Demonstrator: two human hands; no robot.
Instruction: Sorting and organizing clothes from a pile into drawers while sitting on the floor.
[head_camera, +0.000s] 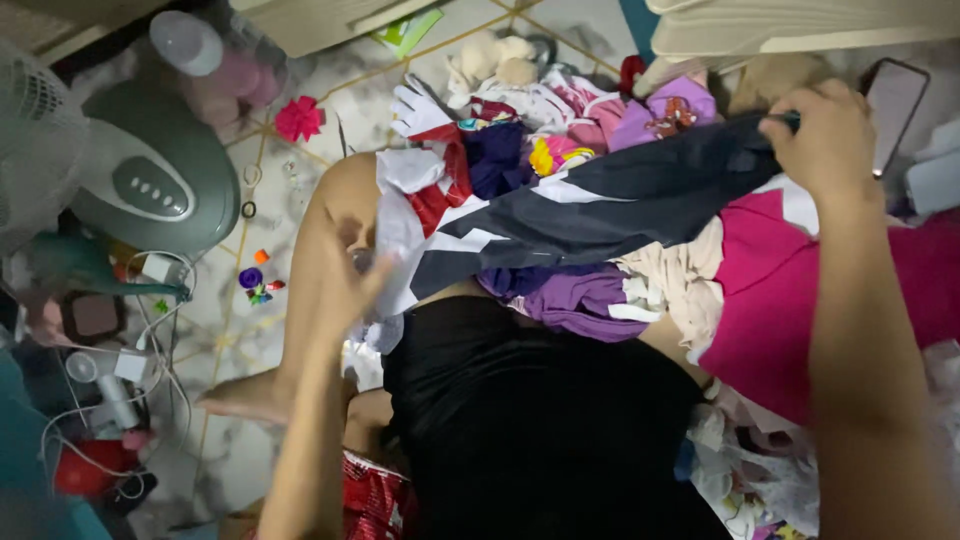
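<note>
Closest to the lens was the person's lap in plain black cloth (540, 420), with one bare knee raised toward the fan. Across that lap a dark navy garment with white bands (610, 200) was pulled out nearly flat. The right hand (825, 135) was closed on its far corner, fingers curled and pinching the fabric at the upper edge. The left hand (350, 275) was blurred at the near end, fingers seeming half spread against the white edge of the cloth; I could not tell whether it truly gripped.

To my eye the step in hand was stretching the garment straight for a fold. The next move would call for a firm hold at the left end and both corners kept level, so the cloth hangs without twisting.

The garment ran between the two hands, above a heap of mixed clothing: a bright pink cloth (770, 290) under the right forearm, a purple piece (580, 300) just below the navy one. A grey-green standing fan base (150, 180) sat on the marbled tile floor (300, 210), well apart to the left.
</note>
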